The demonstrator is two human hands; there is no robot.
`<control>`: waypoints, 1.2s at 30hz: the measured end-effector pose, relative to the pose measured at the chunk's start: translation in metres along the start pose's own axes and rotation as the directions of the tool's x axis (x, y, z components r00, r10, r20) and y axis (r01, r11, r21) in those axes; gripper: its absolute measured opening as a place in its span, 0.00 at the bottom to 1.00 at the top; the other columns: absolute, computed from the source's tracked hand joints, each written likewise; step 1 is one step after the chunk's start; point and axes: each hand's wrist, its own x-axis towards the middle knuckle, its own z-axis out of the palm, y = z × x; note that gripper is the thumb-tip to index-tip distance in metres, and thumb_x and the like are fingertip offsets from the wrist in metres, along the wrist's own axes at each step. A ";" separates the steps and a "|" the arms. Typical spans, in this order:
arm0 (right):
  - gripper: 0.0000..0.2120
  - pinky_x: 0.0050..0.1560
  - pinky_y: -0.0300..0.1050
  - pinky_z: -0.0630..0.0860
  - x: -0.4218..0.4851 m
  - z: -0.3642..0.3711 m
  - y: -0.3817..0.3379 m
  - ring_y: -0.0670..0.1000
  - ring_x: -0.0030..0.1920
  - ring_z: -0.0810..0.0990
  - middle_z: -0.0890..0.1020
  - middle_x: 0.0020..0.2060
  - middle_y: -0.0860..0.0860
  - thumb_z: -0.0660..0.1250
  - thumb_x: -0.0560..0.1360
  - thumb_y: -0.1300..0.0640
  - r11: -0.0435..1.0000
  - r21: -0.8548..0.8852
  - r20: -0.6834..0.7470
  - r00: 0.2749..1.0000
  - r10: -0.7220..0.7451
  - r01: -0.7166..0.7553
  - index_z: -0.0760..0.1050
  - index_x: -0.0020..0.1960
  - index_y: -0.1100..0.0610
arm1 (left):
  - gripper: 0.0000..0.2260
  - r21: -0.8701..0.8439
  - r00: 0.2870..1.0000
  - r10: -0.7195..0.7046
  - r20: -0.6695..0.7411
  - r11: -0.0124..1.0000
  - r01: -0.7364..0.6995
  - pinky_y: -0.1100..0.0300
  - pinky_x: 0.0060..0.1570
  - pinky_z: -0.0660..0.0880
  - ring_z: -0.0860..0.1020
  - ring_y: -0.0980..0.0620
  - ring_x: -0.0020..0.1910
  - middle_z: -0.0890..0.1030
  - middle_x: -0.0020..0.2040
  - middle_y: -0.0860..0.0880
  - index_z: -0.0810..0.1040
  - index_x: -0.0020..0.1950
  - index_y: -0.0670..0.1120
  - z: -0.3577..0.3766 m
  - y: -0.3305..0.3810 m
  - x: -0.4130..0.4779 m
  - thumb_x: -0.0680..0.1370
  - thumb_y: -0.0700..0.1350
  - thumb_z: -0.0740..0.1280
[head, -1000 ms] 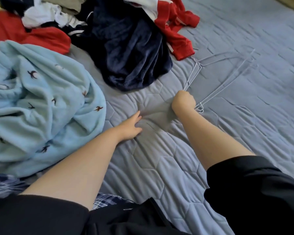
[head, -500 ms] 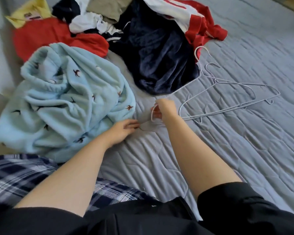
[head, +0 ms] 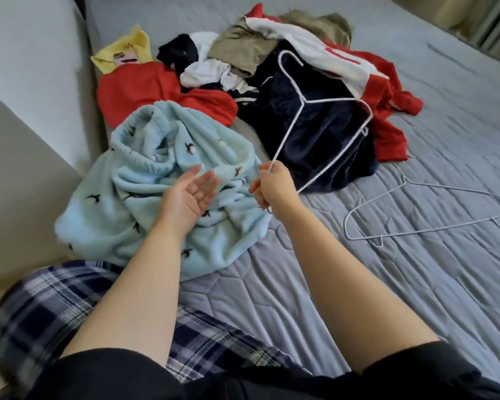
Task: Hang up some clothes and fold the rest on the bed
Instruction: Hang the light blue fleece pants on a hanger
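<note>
— What lies on the far left?

— A light blue fleece garment (head: 156, 203), crumpled in a heap at the near left of the bed (head: 416, 298). It has small dark bird shapes and an elastic hem. Behind it are a red garment (head: 156, 90) and a yellow piece (head: 127, 53).

— And the left hand?

— The left hand (head: 185, 197) hovers palm up over the blue fleece, fingers loose and nearly straight, holding nothing.

— The right one?

— The right hand (head: 274, 186) is just beside it, fingers curled round one shoulder corner of a white hanger (head: 303, 100). The hanger is thin wire, lifted off the bed and tilted, its hook pointing up and away.

— What is behind the hanger?

— A dark navy plush garment (head: 324, 157), bunched in the middle of the pile. Above it sit olive and white pieces, and a red and white garment (head: 344, 64) drapes over its right side.

— Anything further right?

— Another pale wire hanger (head: 406, 181) lies flat on the grey quilted cover, well apart from the pile. I cannot tell if a second lies under it.
</note>
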 end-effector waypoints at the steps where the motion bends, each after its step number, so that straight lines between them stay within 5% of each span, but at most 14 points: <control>1: 0.08 0.22 0.37 0.64 0.000 0.008 -0.005 0.47 0.20 0.69 0.75 0.31 0.56 0.50 0.78 0.64 0.999 -0.046 0.026 0.999 -0.025 0.026 0.67 0.50 0.57 | 0.09 -0.121 1.000 0.010 0.015 0.993 -0.008 0.59 0.46 0.80 0.84 0.49 0.47 0.85 0.47 0.47 0.76 0.54 0.46 -0.004 0.009 0.001 0.82 0.44 0.57; 5: 0.10 0.29 0.41 0.70 -0.004 0.031 -0.022 0.49 0.30 0.72 0.76 0.32 0.54 0.57 0.78 0.61 0.929 -0.245 -0.029 0.956 -0.293 0.277 0.75 0.41 0.56 | 0.09 -0.259 0.996 0.052 -0.076 0.963 -0.070 0.53 0.52 0.78 0.82 0.48 0.52 0.84 0.51 0.47 0.76 0.56 0.48 -0.023 0.039 0.005 0.82 0.44 0.57; 10: 0.16 0.29 0.40 0.62 -0.011 0.036 -0.015 0.44 0.25 0.64 0.67 0.22 0.46 0.59 0.76 0.63 0.869 -0.037 -0.195 0.849 -0.490 0.493 0.69 0.30 0.56 | 0.09 -0.301 0.981 0.022 -0.195 0.950 -0.081 0.52 0.59 0.70 0.73 0.46 0.64 0.77 0.64 0.45 0.74 0.59 0.45 -0.038 0.048 0.007 0.82 0.42 0.58; 12: 0.15 0.25 0.38 0.60 -0.007 0.033 -0.009 0.44 0.23 0.62 0.67 0.21 0.46 0.57 0.76 0.65 0.886 0.136 -0.229 0.884 -0.408 0.444 0.68 0.31 0.57 | 0.09 -0.296 0.982 -0.005 -0.189 0.954 -0.052 0.53 0.59 0.70 0.72 0.46 0.67 0.75 0.66 0.45 0.74 0.59 0.45 -0.038 0.044 0.008 0.81 0.42 0.60; 15: 0.16 0.20 0.35 0.56 0.010 0.023 0.008 0.46 0.19 0.60 0.68 0.24 0.52 0.52 0.78 0.66 0.928 0.344 -0.170 0.982 -0.085 0.140 0.69 0.33 0.59 | 0.14 -0.262 0.984 -0.044 -0.175 0.965 -0.004 0.54 0.59 0.69 0.71 0.45 0.68 0.73 0.68 0.43 0.71 0.67 0.44 -0.036 0.038 0.011 0.81 0.42 0.59; 19: 0.14 0.17 0.35 0.57 0.028 0.012 0.040 0.49 0.17 0.65 0.71 0.26 0.55 0.49 0.78 0.70 0.963 -0.081 -0.049 0.966 0.255 -0.258 0.70 0.40 0.63 | 0.18 -0.157 0.978 -0.135 -0.158 0.981 0.110 0.54 0.62 0.69 0.69 0.44 0.69 0.70 0.70 0.41 0.65 0.72 0.42 -0.033 0.028 0.013 0.82 0.42 0.57; 25: 0.18 0.20 0.35 0.61 0.024 0.005 0.060 0.51 0.25 0.65 0.73 0.29 0.54 0.54 0.72 0.74 0.962 -0.256 -0.062 0.995 0.082 -0.095 0.77 0.53 0.59 | 0.18 -0.029 0.978 -0.141 -0.153 0.990 0.139 0.56 0.58 0.71 0.71 0.46 0.68 0.70 0.70 0.42 0.65 0.72 0.39 -0.031 0.021 0.016 0.83 0.43 0.55; 27: 0.18 0.27 0.38 0.65 0.018 0.004 0.065 0.51 0.29 0.68 0.74 0.31 0.54 0.53 0.74 0.71 0.959 -0.283 -0.065 0.998 0.005 -0.024 0.77 0.54 0.57 | 0.18 0.031 0.985 -0.127 -0.113 0.991 0.131 0.57 0.54 0.73 0.74 0.47 0.64 0.73 0.67 0.43 0.66 0.72 0.41 -0.029 0.021 0.015 0.83 0.45 0.56; 32: 0.17 0.40 0.39 0.69 -0.001 0.000 0.082 0.52 0.44 0.75 0.78 0.43 0.55 0.53 0.75 0.72 0.925 -0.356 -0.083 0.982 -0.169 0.129 0.77 0.47 0.57 | 0.08 0.201 0.994 0.042 -0.099 0.979 -0.021 0.58 0.38 0.78 0.80 0.53 0.39 0.82 0.40 0.49 0.74 0.57 0.47 -0.022 0.019 0.012 0.82 0.40 0.58; 36: 0.21 0.51 0.40 0.69 -0.007 0.016 0.072 0.50 0.49 0.74 0.76 0.52 0.54 0.54 0.73 0.71 0.909 -0.390 -0.057 0.982 -0.181 0.145 0.78 0.57 0.56 | 0.11 0.374 0.961 0.208 -0.184 0.919 -0.127 0.63 0.28 0.76 0.78 0.55 0.25 0.79 0.28 0.48 0.72 0.44 0.44 -0.015 0.023 0.009 0.81 0.35 0.53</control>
